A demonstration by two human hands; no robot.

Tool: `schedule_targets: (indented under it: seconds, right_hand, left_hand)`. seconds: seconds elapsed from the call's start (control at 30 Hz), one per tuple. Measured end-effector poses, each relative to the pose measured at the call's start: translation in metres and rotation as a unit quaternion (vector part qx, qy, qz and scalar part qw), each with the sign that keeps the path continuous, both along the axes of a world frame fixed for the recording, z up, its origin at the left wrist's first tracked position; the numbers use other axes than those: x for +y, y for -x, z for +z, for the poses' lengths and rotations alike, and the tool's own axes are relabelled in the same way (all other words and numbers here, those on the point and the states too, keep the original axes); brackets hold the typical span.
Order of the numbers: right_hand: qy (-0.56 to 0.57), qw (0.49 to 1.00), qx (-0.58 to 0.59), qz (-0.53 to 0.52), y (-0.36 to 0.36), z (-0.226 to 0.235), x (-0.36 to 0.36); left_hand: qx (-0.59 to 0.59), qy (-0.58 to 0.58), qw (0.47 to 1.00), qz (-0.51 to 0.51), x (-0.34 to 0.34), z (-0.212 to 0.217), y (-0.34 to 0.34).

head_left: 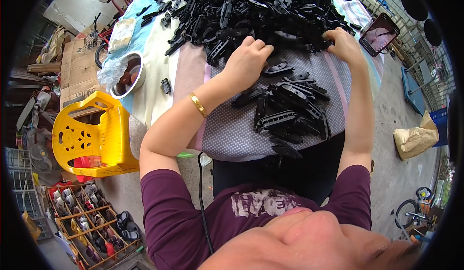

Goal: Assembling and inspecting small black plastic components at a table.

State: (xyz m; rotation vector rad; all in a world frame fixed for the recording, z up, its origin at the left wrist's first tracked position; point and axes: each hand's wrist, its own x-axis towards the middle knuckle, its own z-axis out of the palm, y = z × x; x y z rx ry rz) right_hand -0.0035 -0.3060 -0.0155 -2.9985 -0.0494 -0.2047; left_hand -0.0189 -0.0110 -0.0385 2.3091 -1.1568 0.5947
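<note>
Grey cloth with pale dots (222, 137), spread on the near side of a large mound of glossy black moulded plastic pieces (256, 9). All places taken from that mound.

Nearest: a small, loose cluster of similar black plastic pieces (290, 106), in front of the mound, pieces overlapping at odd angles. Its outermost long black piece (285, 148) lies at the cloth's curved near edge; a nudge could tip it over, I judge, so best drawn back toward the mound.

Next: the bare left hand (247, 62), flat gold bangle (198, 106) on its forearm, at the middle of the mound's near border. Fingers bent, tips close together; cannot tell if they grip a piece. The bare right hand (344, 47) is at the mound's right near corner, thumb and index finger curled inward over dark pieces; grip hidden too. Pieces look likely to snag: better to lift singles off the mound's fringe than tug from beneath.

Room: a narrow strip between mound and cluster; more to the mound's left, past one lone black piece (166, 86), up to a round white bowl (141, 74). Right of the mound, a tilted black-framed smartphone (380, 34) limits outward swing.
</note>
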Motion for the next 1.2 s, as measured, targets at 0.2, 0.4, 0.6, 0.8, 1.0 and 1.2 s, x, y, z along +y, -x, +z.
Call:
schedule_targets:
  seconds: [0.2, 0.4, 0.6, 0.8, 1.0, 1.2]
  right_hand:
    - [-0.042, 0.999, -0.014, 0.004, 0.012, 0.009, -0.014]
    - [-0.475, 0.863, -0.061, 0.159, 0.027, 0.024, 0.039]
    - [-0.535, 0.814, 0.007, 0.225, 0.047, 0.015, 0.109]
    - [-0.445, 0.860, -0.133, 0.210, 0.048, 0.002, 0.118]
    - [-0.301, 0.891, -0.221, 0.259, 0.048, 0.005, 0.115]
    - [-0.249, 0.887, -0.269, 0.280, 0.054, 0.004, 0.122]
  left_hand:
    - [0.006, -0.049, 0.998, 0.029, -0.005, -0.003, -0.006]
    - [0.419, 0.269, 0.866, -0.052, 0.004, 0.016, -0.005]
    - [0.512, 0.424, 0.729, -0.165, 0.000, 0.009, -0.007]
    - [0.535, 0.400, 0.735, -0.112, -0.004, 0.019, 0.007]
    - [0.507, 0.378, 0.767, -0.111, 0.002, 0.025, 0.013]
    - [0.481, 0.307, 0.814, -0.103, 0.010, 0.027, 0.009]
